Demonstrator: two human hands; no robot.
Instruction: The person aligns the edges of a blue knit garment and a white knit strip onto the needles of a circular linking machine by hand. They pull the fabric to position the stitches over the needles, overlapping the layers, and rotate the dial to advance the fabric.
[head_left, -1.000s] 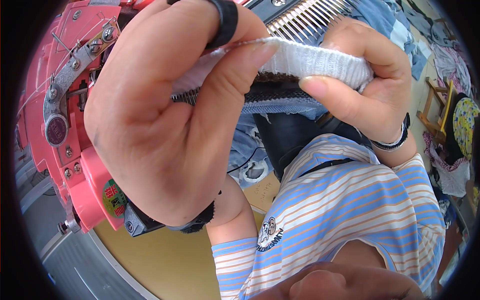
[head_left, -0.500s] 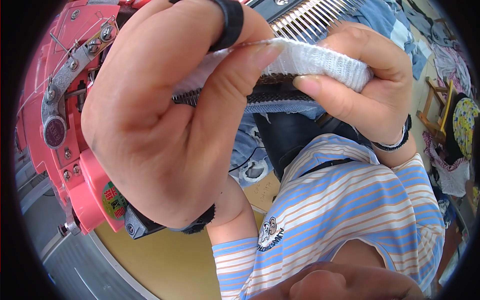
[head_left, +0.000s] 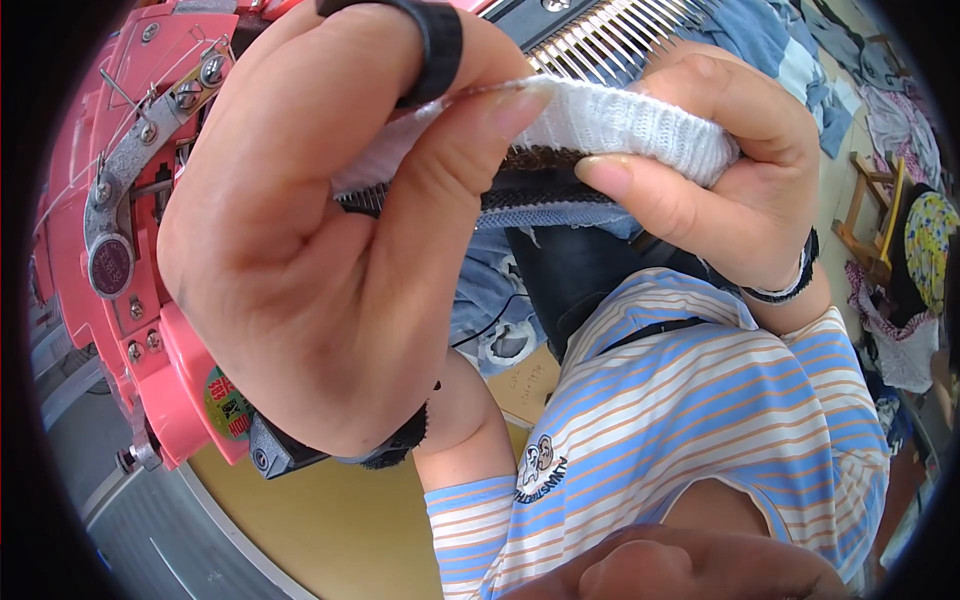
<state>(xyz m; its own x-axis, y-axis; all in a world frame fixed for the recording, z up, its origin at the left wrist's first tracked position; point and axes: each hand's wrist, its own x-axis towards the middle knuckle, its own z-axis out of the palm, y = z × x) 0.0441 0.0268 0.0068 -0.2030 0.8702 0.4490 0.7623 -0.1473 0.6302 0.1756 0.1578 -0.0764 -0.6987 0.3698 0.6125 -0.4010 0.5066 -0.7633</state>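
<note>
A white ribbed knitted band stretches across the upper middle, above darker brown, black and blue knit fabric that lies along a row of metal points on a machine. My left hand is closed on the band's left part, thumb pressed on its upper edge and fingers curled over, hiding much of that end. My right hand pinches the band's right part, with its thumb on the lower edge and index finger bent behind it. The lower part of the needle row is mostly hidden by my hands and the fabric.
A pink machine with metal arms and screws fills the left side, over a round yellowish table top. Heaped denim lies below the hands, beside cardboard. Piled garments and a wooden stool stand at the right.
Both hands and the white band have shifted very slightly to the left since the earlier frames, and my right thumb sits a little further left. The grips look the same.
</note>
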